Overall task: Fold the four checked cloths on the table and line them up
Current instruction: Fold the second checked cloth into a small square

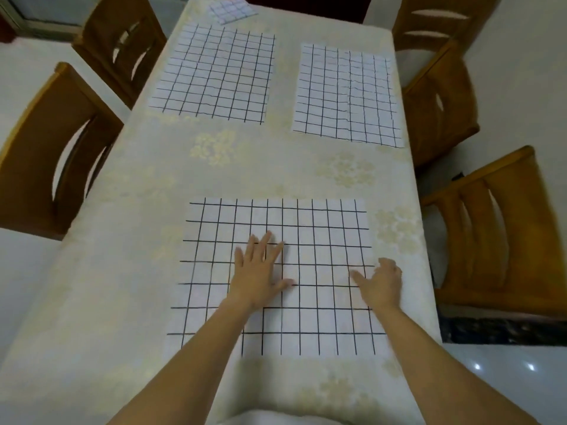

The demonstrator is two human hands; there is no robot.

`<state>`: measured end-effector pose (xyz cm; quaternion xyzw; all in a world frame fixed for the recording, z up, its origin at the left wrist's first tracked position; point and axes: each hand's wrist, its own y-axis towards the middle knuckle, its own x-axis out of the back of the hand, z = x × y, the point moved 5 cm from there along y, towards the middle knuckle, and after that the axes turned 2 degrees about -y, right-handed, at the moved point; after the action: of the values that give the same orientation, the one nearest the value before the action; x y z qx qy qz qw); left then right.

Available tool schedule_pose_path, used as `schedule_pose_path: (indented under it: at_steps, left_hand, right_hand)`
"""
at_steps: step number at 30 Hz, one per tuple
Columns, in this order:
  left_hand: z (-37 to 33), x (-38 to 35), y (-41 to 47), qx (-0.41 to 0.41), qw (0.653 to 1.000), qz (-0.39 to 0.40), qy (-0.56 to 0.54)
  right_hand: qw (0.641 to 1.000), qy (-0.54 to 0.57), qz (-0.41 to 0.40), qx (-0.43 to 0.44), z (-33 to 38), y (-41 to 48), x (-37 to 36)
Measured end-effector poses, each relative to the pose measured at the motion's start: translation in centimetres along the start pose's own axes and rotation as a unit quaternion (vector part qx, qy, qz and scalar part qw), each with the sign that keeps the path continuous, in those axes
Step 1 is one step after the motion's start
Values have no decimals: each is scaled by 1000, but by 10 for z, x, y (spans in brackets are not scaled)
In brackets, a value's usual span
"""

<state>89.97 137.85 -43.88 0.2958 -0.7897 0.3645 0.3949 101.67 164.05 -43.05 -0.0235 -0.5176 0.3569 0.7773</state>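
A white cloth with a black grid, the near cloth (316, 228), lies spread flat on the table in front of me. My left hand (259, 268) rests palm down on its middle, fingers apart. My right hand (382, 283) sits at its right part, fingers loosely curled, holding nothing. Two more checked cloths lie flat farther back: the far left cloth (214, 73) and the far right cloth (346, 93). A small folded checked cloth (231, 10) lies at the far end of the table.
The table (122, 240) has a cream cover with pale flower prints. Wooden chairs stand along both sides: two on the left (46, 154) and three on the right (503, 240). A pale floor lies around.
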Motion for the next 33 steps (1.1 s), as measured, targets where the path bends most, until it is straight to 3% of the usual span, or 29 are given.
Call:
schedule_pose_path:
  at_steps: [6, 11, 14, 16, 24, 29, 33]
  left_hand:
    - [1, 0, -12, 53, 998, 15, 13]
    - [-3, 1, -5, 92, 992, 83, 33]
    - [-7, 6, 0, 112, 987, 109, 27]
    - [-7, 8, 1, 123, 985, 121, 32]
    - [-10, 13, -7, 143, 975, 144, 87]
    - [-18, 8, -8, 145, 969, 163, 117]
    - [-8, 14, -11, 86, 989, 115, 44]
  right_hand:
    - [986, 84, 110, -96, -1, -2, 18]
    - [985, 132, 111, -32, 2, -13, 22]
    - [944, 269, 179, -73, 4, -25, 26]
    - [924, 312, 215, -58, 13, -32, 32]
    - [938, 257, 190, 136, 73, -75, 58]
    - [948, 184, 179, 190, 97, -109, 57]
    - [957, 156, 145, 196, 133, -128, 49]
